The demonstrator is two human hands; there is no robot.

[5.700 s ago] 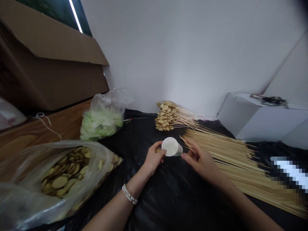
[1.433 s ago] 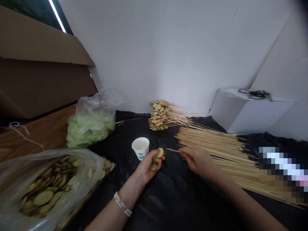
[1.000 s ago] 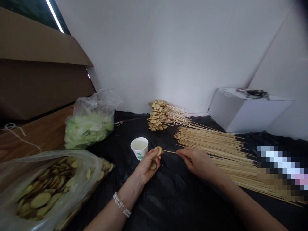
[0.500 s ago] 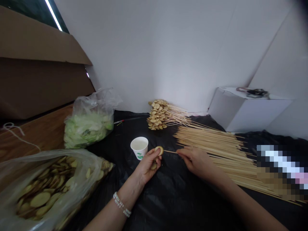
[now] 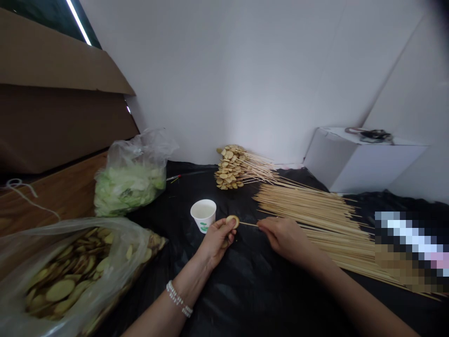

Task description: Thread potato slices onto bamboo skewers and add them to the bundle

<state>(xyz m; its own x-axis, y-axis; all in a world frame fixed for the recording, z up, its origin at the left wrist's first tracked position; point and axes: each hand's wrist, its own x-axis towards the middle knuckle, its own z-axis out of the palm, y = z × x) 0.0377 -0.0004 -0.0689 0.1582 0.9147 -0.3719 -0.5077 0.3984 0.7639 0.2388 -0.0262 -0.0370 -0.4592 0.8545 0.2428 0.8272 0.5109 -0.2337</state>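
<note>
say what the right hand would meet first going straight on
Probably the round, pale yellow slice in the left hand; the thin wooden skewer seems to touch it, though depth is unclear.

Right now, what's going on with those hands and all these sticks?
The left hand pinches a round slice, and the right hand holds a stick with its tip at the slice's edge; how far in it goes, I can't tell. A white cup stands beside the left hand. Loose sticks lie by the right hand, and a pile of filled sticks rests near the wall. More slices sit in an open bag at the left.
</note>
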